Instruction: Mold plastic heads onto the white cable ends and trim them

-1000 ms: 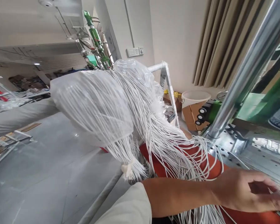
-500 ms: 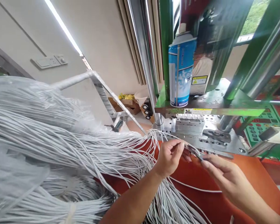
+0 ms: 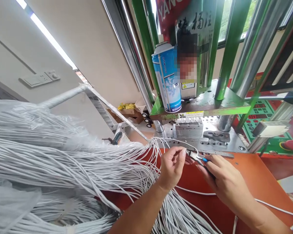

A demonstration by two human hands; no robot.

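Note:
My left hand (image 3: pixel 171 166) is closed with thumb and fingertips pinched on the end of a white cable (image 3: pixel 195 148), which loops over above the fingers. In my right hand (image 3: pixel 223 174) is a pair of pliers (image 3: pixel 194 156) with metal jaws and dark handles, a bit of blue showing at the grip. The jaws point left and sit close beside the left fingertips; whether they touch the cable end cannot be made out. A large bundle of white cables (image 3: pixel 127 162) spreads from the left and hangs down under my left forearm.
Behind the hands stands a green press with a metal bed (image 3: pixel 188 131) and a blue spray can (image 3: pixel 168 81) on its plate. The orange tabletop (image 3: pixel 256 178) lies below. A control panel (image 3: pixel 256 125) with a red button (image 3: pixel 290 145) is at right. A white-wrapped frame (image 3: pixel 114 109) rises at left.
The view has shifted, so the press appears farther left. The right hand has turned, and the pliers' jaws and blue grip now show more plainly. The left hand keeps its pinch.

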